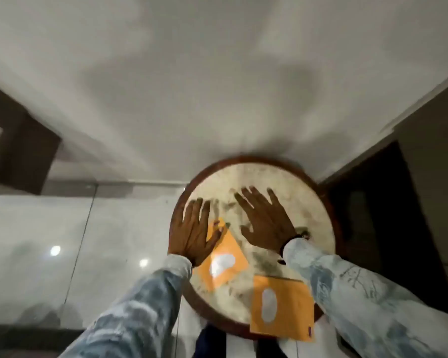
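A small round table [318, 210] with a pale marble-like top and a dark wooden rim stands against a white wall. Two orange envelopes with white patches lie on it: one [230, 251] near the left middle, the other [290, 311] hanging over the front edge. My left hand [194, 231] lies flat with straight fingers on the table's left side, its thumb on the first envelope's corner. My right hand [264, 220] is spread flat on the tabletop, right of that envelope, holding nothing. Both arms wear pale blue patterned sleeves.
The white wall [217, 86] rises just behind the table. Glossy white floor tiles [62, 241] spread to the left. A dark doorway or panel [378, 215] stands to the right of the table, and a dark object [18, 140] sits at far left.
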`<act>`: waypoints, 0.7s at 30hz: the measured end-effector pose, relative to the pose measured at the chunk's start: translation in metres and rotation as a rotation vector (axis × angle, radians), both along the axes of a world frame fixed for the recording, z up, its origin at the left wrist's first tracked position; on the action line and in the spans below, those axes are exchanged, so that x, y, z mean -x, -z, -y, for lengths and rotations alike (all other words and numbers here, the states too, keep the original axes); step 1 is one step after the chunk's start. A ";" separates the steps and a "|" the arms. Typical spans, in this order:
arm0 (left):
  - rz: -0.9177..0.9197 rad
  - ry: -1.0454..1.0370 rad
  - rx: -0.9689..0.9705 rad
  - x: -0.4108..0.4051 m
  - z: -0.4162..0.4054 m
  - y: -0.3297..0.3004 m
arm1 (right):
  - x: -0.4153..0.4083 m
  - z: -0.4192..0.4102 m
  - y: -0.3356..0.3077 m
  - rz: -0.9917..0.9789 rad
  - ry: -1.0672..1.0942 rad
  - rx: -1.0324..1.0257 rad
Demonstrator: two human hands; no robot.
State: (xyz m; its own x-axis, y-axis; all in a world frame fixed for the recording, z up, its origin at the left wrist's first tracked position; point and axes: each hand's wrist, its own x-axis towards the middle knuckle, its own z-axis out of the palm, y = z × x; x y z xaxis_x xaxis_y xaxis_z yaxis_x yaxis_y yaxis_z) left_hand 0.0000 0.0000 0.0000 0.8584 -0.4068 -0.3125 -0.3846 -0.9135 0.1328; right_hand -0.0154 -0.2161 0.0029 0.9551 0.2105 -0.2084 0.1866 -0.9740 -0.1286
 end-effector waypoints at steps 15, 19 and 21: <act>-0.062 0.243 -0.075 -0.044 0.029 0.170 | 0.015 0.016 0.169 -0.195 0.161 0.058; -0.060 0.230 -0.083 -0.065 0.045 0.170 | -0.010 0.026 0.172 -0.217 0.178 0.089; -0.057 0.227 -0.080 -0.064 0.045 0.169 | -0.011 0.028 0.172 -0.214 0.174 0.087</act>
